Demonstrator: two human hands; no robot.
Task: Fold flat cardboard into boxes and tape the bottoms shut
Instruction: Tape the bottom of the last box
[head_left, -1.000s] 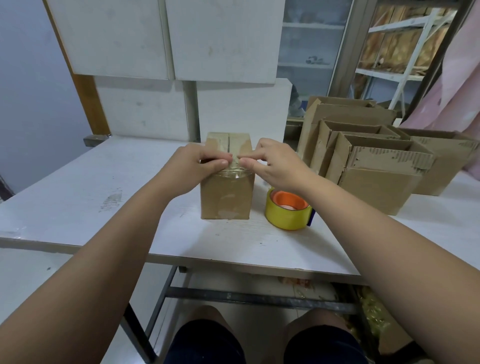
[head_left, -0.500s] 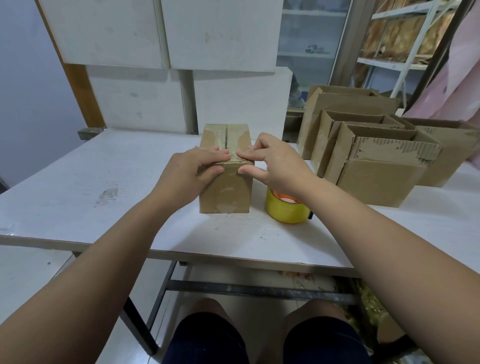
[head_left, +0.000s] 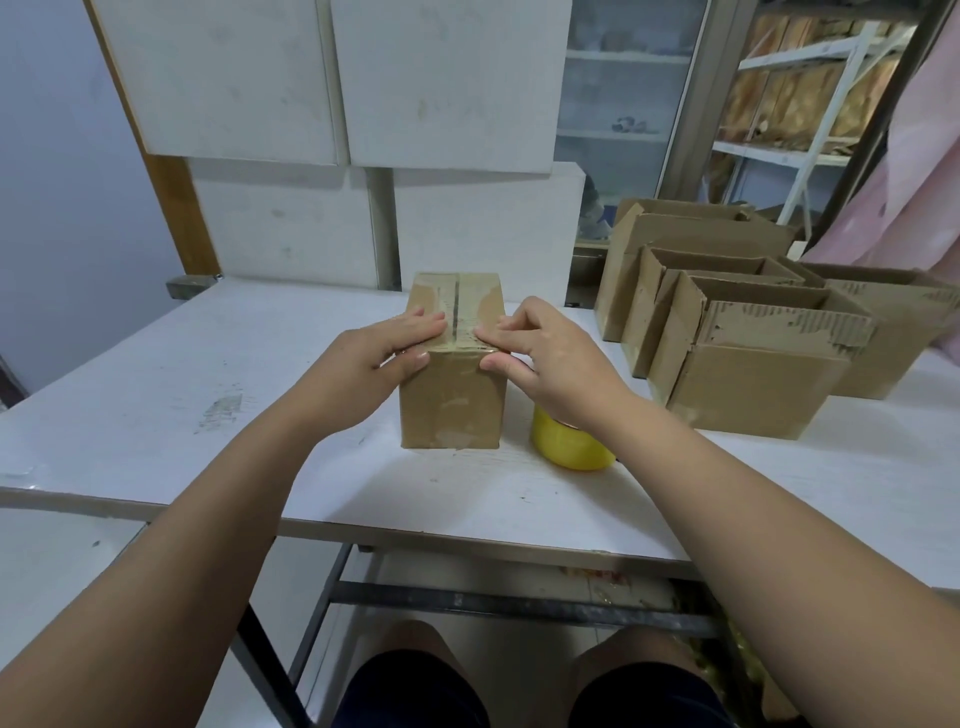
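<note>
White table (head_left: 156, 395): left hand (head_left: 363, 358), right hand (head_left: 556, 353) press box (head_left: 452, 400) flat-fingered, grip unclenched; tape roll (head_left: 566, 447) half hidden.

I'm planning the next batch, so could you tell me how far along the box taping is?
Done: several folded boxes stand at right on the table. In hand: the left hand and right hand press tape over the small box seam, the yellow tape roll beside it. Left: finishing this strip; no flat cardboard is in view.

White table (head_left: 156, 395) carries a taped box (head_left: 452, 405), yellow tape roll (head_left: 569, 452) and open boxes (head_left: 753, 395).
</note>
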